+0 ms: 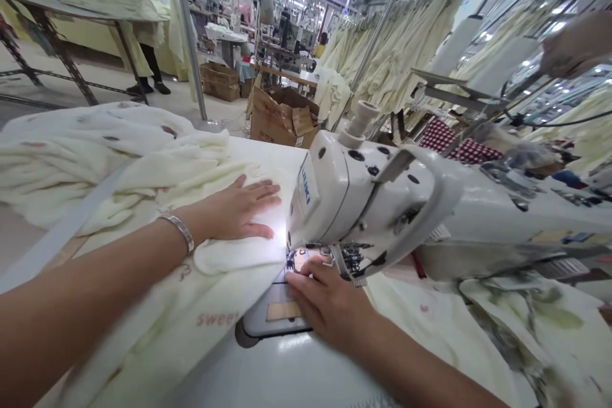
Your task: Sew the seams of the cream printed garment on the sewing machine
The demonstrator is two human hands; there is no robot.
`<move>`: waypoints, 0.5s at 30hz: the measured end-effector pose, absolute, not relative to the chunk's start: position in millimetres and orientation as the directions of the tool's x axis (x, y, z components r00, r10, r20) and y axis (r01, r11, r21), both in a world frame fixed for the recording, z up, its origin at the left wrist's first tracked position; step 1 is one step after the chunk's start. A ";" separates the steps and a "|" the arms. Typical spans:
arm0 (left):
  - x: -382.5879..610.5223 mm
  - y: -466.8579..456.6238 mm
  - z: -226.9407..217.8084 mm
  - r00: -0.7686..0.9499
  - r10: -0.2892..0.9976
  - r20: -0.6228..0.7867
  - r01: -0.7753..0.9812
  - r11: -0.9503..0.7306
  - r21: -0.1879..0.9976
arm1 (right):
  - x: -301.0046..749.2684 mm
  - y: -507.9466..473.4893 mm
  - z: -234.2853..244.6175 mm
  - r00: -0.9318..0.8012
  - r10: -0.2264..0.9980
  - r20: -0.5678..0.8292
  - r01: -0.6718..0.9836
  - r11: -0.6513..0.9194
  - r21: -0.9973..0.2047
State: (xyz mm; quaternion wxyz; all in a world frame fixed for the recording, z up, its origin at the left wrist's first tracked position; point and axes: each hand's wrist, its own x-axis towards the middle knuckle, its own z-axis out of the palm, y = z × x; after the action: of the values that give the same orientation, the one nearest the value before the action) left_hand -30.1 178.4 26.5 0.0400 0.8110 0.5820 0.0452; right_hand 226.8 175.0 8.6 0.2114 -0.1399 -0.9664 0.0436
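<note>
My left hand lies flat with fingers spread on cream fabric printed with the word "sweet", left of the needle. A bracelet circles that wrist. The white sewing machine stands right of the hand, its small lamp lighting the cloth. Close beside the presser foot, my right hand has its fingers bent together, their tips near the fabric's edge. What these fingers pinch, if anything, is too small to make out. Beneath them is the machine's metal bed.
Bunched cream cloth covers the table's left side. Patterned fabric lies at right. Behind the machine stand an open cardboard box and racks of hanging garments. A blurred hand shows at upper right. A person's feet are at back left.
</note>
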 end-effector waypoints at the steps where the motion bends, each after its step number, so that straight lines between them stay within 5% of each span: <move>1: -22.0 169.0 24.6 0.278 0.960 0.029 0.954 -0.280 0.103 | 229.2 169.8 13.3 -0.872 0.309 0.379 0.261 0.949 -0.176; 5: 29.6 102.6 21.4 0.059 0.996 0.061 0.997 -0.061 0.040 | 246.9 137.5 26.6 -0.872 0.356 0.335 0.276 0.924 -0.264; 9: 51.6 83.3 39.9 0.079 0.996 0.035 0.990 -0.083 0.114 | 263.6 107.6 20.7 -0.871 0.345 0.351 0.234 0.917 -0.322; 15: 15.8 144.6 70.3 0.028 0.995 0.093 0.980 -0.045 0.192 | 265.2 90.6 13.0 -0.709 0.648 0.277 0.525 0.748 -0.406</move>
State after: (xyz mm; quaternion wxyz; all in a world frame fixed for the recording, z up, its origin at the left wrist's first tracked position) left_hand 15.8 144.6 70.3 0.0372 0.7159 0.6899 0.1006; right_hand 265.2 90.6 13.0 0.2048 -0.3217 -0.9121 0.1506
